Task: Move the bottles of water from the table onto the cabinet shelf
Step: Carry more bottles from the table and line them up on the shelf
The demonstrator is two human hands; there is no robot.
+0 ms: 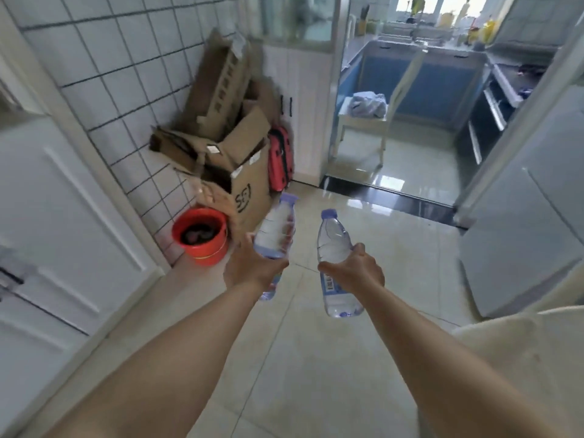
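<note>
- left hand (252, 269) fingers wrapped round left water bottle (275, 230), held mid-body, cap end up and tilted away
- right hand (355, 269) fingers wrapped round right water bottle (335, 245), cap up, leaning left
- both bottles in the air over tiled floor (316, 358), near each other, not touching
- red bucket (202, 235) and cardboard boxes (234, 159) by tiled wall at left
- white cabinet door (63, 216) far left

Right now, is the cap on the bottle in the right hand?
Yes, on. A pale purple cap tops the water bottle gripped by the right hand.
</note>
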